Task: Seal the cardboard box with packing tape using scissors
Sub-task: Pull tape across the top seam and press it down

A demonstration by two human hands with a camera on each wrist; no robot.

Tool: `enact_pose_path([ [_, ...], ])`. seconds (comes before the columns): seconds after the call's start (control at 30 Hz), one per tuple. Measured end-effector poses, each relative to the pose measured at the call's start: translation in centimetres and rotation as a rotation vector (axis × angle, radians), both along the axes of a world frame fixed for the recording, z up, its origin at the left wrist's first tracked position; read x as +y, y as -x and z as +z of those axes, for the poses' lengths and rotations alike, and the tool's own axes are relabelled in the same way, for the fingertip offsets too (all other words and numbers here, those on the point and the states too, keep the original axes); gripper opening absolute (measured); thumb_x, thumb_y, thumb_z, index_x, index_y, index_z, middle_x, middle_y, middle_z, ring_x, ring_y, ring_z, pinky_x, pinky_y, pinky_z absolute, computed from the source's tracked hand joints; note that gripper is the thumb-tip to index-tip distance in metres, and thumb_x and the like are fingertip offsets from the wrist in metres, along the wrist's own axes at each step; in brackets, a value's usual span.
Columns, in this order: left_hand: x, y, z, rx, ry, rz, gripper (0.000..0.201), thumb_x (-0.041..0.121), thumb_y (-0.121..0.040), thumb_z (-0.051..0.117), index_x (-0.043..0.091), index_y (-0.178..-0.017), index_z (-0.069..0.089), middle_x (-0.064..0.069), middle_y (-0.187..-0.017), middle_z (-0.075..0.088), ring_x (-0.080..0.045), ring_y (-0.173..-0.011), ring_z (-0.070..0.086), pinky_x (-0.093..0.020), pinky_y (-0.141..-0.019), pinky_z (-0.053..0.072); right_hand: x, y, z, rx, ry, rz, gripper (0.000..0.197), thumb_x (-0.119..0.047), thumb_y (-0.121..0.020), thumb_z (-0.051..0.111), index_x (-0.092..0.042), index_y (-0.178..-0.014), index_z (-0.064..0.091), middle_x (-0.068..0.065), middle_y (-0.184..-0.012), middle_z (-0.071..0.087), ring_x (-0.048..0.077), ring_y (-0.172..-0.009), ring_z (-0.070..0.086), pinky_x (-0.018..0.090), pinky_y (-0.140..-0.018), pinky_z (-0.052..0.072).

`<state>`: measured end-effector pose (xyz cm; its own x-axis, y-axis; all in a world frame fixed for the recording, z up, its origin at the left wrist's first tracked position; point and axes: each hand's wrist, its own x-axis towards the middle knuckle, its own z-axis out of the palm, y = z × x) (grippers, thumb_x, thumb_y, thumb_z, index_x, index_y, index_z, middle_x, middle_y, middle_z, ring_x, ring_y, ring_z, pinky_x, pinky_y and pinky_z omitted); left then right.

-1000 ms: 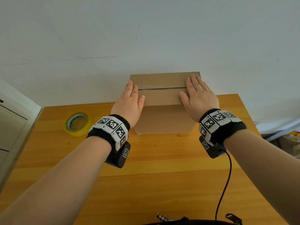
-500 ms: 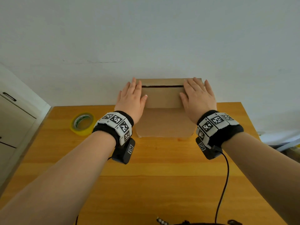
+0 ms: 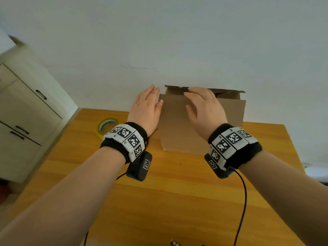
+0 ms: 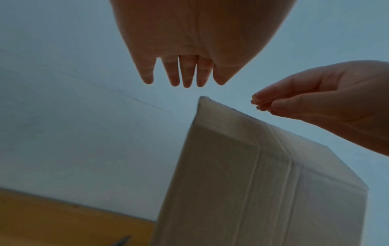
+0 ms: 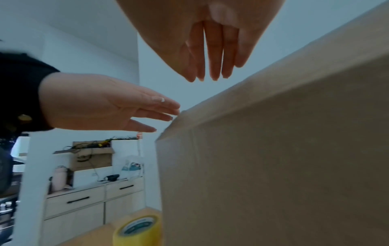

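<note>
The brown cardboard box [image 3: 179,134] stands at the far side of the wooden table [image 3: 177,201], against the wall. Its far flap [image 3: 229,92] stands up and leaves a dark gap on the right. My left hand [image 3: 145,105] hovers with straight fingers at the box's top left corner [image 4: 202,99]. My right hand [image 3: 204,107] hovers flat over the middle of the near flap, its fingers [image 5: 212,66] just above the box [image 5: 273,158]. Neither hand holds anything. A yellow tape roll [image 3: 106,126] lies left of the box, also seen in the right wrist view [image 5: 136,231].
White cabinets [image 3: 26,121] stand left of the table. The white wall is right behind the box. A black cable [image 3: 244,201] runs from my right wrist across the near table. A grey pointed tip [image 4: 123,240] shows on the table left of the box; I cannot tell what it is.
Both hands have lifted off the box top. The right hand has moved left toward the middle. The far flap has sprung up, opening the gap.
</note>
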<state>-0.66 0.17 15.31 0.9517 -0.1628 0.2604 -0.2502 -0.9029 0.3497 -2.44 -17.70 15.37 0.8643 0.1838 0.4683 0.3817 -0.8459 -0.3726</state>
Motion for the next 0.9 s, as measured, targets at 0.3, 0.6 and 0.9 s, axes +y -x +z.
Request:
enact_pose_path([
  [0.3, 8.4, 1.2, -2.7, 0.076, 0.134, 0.174, 0.037, 0.015, -0.098, 0.034, 0.015, -0.131, 0.051, -0.005, -0.133, 0.053, -0.017, -0.124, 0.047, -0.027, -0.102, 0.034, 7.7, 0.6, -1.6, 0.013, -0.091, 0.291, 0.022, -0.006, -0.087, 0.051, -0.007, -0.103, 0.067, 0.009, -0.101, 0.067, 0.025, -0.098, 0.061, 0.027, -0.081, 0.043],
  [0.6, 17.1, -1.5, -7.5, 0.290, 0.118, 0.186, 0.037, 0.012, -0.096, 0.040, 0.017, -0.131, 0.051, -0.004, -0.135, 0.052, -0.021, -0.124, 0.047, -0.031, -0.101, 0.037, 15.7, -2.1, -6.1, 0.353, -0.010, 0.262, 0.027, -0.014, -0.094, 0.044, -0.013, -0.114, 0.062, 0.003, -0.112, 0.062, 0.019, -0.099, 0.059, 0.035, -0.083, 0.050],
  [0.9, 24.1, -5.7, -13.4, 0.541, -0.184, 0.102, 0.050, 0.018, -0.087, 0.059, 0.021, -0.135, 0.045, -0.005, -0.148, 0.033, -0.028, -0.138, 0.024, -0.042, -0.112, 0.026, 22.0, -4.9, -10.6, 0.603, 0.079, 0.132, 0.030, -0.019, -0.094, 0.043, -0.016, -0.121, 0.057, 0.003, -0.114, 0.059, 0.020, -0.099, 0.058, 0.037, -0.083, 0.051],
])
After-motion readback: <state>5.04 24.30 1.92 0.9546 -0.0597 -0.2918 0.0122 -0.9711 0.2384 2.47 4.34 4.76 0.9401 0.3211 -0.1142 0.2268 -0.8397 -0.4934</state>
